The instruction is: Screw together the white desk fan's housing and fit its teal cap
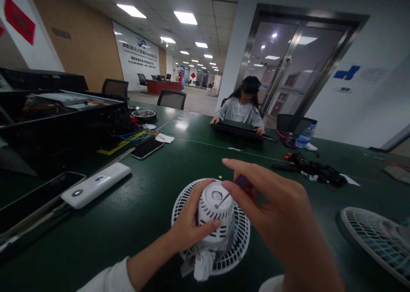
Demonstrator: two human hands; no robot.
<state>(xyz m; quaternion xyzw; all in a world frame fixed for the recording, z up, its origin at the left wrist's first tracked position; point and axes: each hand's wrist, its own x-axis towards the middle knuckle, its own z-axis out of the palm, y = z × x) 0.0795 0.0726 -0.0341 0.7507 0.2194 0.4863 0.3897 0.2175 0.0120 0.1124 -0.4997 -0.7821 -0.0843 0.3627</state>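
A white fan motor housing [221,226] stands upright on a round white fan grille [242,249] on the table in front of me. My left hand [192,219] is wrapped round the housing, thumb on the near side and fingers on the left. My right hand [269,194] pinches the dark purple handle of a screwdriver [241,182], its index finger stretched out. The thin metal shaft slants down to the left, its tip at a small screw or hole on the housing's top. A white plug-like part [203,265] hangs at the housing's near side.
Another fan grille [378,236] lies at the right. On the left are a white power bank [96,185], two phones, loose wires and an open computer case [64,125]. Across the green table [153,232] a person [242,106] holds a dark flat panel. A water bottle [306,136] stands at right.
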